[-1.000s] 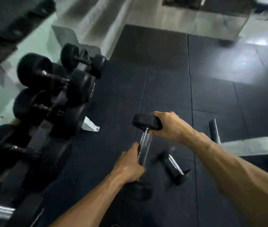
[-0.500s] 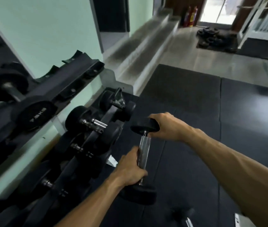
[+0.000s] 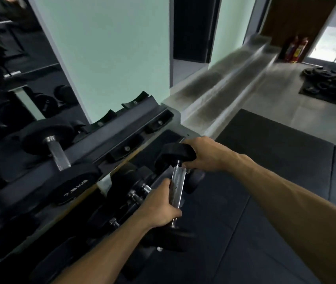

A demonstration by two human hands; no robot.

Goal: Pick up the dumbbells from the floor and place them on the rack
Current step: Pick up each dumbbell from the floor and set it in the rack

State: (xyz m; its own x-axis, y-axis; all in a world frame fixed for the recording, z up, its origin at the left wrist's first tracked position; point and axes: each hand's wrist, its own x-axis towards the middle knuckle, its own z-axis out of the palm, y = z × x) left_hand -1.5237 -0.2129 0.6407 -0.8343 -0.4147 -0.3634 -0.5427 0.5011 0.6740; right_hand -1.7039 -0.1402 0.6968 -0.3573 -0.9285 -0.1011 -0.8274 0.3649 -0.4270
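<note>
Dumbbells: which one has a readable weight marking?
The black round-headed dumbbell on the rack's top tier, left of both hands: its near head reads 7.5KG. The black dumbbell held in the hands and those on the lower tier show none.

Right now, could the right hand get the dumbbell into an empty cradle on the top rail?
Probably yes: the right hand grips the dumbbell head close to the empty cradles, with nothing visible between them.
</note>
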